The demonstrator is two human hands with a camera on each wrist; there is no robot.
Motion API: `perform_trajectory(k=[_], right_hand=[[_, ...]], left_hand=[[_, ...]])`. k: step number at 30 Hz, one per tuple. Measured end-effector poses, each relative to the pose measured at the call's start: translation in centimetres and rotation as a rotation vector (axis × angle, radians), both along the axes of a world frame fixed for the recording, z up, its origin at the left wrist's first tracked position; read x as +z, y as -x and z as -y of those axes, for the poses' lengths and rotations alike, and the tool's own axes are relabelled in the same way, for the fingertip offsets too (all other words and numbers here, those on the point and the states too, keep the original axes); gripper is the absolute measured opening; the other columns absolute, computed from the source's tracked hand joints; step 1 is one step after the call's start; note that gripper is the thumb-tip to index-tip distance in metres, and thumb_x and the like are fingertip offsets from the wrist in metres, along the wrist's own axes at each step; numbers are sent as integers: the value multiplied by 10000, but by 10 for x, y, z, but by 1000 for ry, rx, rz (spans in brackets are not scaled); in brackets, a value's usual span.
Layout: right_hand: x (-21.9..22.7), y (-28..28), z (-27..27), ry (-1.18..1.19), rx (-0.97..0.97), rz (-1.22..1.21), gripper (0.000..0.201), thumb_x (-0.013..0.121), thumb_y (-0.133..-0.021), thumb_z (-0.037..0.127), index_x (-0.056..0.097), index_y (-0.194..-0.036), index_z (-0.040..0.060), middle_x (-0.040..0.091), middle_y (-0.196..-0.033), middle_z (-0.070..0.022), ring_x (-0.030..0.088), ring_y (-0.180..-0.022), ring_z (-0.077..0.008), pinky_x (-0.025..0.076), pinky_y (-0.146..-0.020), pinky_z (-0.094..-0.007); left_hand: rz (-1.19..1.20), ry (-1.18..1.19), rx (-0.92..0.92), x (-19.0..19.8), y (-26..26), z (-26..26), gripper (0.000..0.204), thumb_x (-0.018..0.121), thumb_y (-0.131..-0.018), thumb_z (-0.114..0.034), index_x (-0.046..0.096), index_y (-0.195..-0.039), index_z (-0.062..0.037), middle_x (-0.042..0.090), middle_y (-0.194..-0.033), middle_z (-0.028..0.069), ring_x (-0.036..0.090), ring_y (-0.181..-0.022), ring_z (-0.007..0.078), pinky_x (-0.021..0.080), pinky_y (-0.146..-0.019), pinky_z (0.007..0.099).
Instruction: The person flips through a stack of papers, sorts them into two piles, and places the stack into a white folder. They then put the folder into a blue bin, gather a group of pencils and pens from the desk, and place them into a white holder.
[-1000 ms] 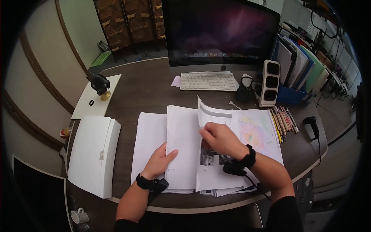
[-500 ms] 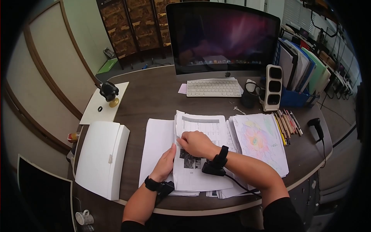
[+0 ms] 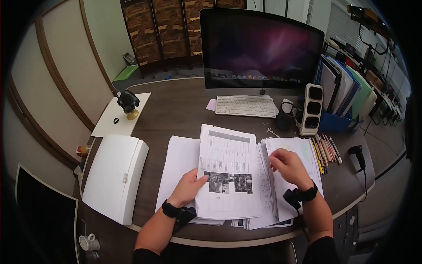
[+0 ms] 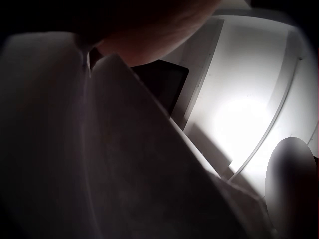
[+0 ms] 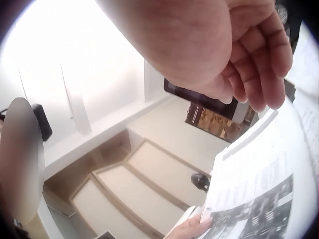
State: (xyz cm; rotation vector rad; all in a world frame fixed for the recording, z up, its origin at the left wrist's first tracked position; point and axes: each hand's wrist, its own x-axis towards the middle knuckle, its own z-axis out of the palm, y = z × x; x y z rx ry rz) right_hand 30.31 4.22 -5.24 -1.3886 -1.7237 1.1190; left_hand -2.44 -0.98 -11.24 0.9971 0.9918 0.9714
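Note:
A stack of printed sheets [image 3: 228, 202] with dark photos lies in the middle of the desk. My left hand [image 3: 188, 188] grips its left edge, thumb on top and the other fingers hidden beneath. In the left wrist view the hand [image 4: 154, 37] is a dark patch beside the paper edge. Over the right-hand pile, which carries a coloured flower drawing [image 3: 303, 145], hovers my right hand [image 3: 290, 168]. Its fingers [image 5: 256, 82] are loosely bent and hold nothing. White sheets [image 3: 178, 154] lie under and left of the printed stack.
Coloured pencils [image 3: 325, 152] and a black handheld scanner [image 3: 358, 158] are at right. Behind stand a keyboard [image 3: 246, 106], a monitor [image 3: 263, 50], a white three-part holder [image 3: 312, 110] and a blue file rack [image 3: 338, 121]. A white box-shaped device [image 3: 114, 178] occupies the left side.
My right hand turned a printed sheet leftward onto the stack, let go and moved right over the drawing pile. My left hand now has its thumb on the printed page's edge.

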Motion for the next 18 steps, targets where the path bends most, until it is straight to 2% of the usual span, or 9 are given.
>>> perform_trajectory(k=[2,7,9,10,12,13,15,18], right_hand=[[-3,-30,4,-13,-79,-96,176,614,-948,143,625,-934,-32,649,-761,-53,618,-665,-108,504,-611,-240],[-16,-90,12,-57,-293,-67,173,615,-939,137,621,-935,-35,657,-756,-71,623,-673,-136,508,-624,-262],[-17,-104,17,-178,-403,357,212,658,-891,164,625,-957,-34,672,-812,-126,647,-729,-221,514,-673,-324],[-22,-109,17,-176,-405,350,212,658,-891,164,625,-957,-34,672,-812,-126,647,-729,-221,514,-673,-324],[-36,-118,19,-291,-436,507,264,695,-822,177,634,-987,-20,664,-934,-174,640,-873,-317,501,-775,-390],[-41,-121,21,-288,-435,498,264,695,-822,177,634,-987,-20,664,-934,-174,640,-873,-317,501,-775,-390],[-50,-124,23,-346,-372,592,298,721,-777,175,643,-1005,0,647,-1026,-181,603,-999,-352,479,-854,-419],[-51,-121,26,-348,-379,635,328,749,-746,181,647,-1010,14,645,-1044,-169,587,-1032,-353,470,-881,-425]], left_hand=[[28,-6,40,12,5,2,302,520,-995,-78,530,-1268,51,643,-1185,99,623,-1042,146,504,-919,288],[86,-123,188,38,37,9,303,499,-994,-49,520,-1277,57,631,-1221,122,626,-1047,157,496,-928,293],[33,-158,237,50,48,14,309,500,-989,-38,519,-1283,55,635,-1218,124,627,-1052,161,494,-936,300],[12,-159,233,54,54,15,309,513,-981,-43,523,-1277,45,642,-1214,127,639,-1049,180,505,-929,313],[-60,-120,168,58,70,19,310,516,-980,-47,527,-1277,42,642,-1215,121,640,-1047,177,507,-927,314],[-95,-81,132,60,76,21,308,521,-982,-56,532,-1275,39,642,-1214,116,639,-1043,172,508,-926,310],[-133,-19,105,57,86,22,304,523,-985,-63,535,-1271,37,644,-1209,112,640,-1039,169,509,-925,310],[-217,64,81,45,96,20,294,530,-989,-78,543,-1260,35,650,-1192,105,636,-1035,159,510,-920,305]])
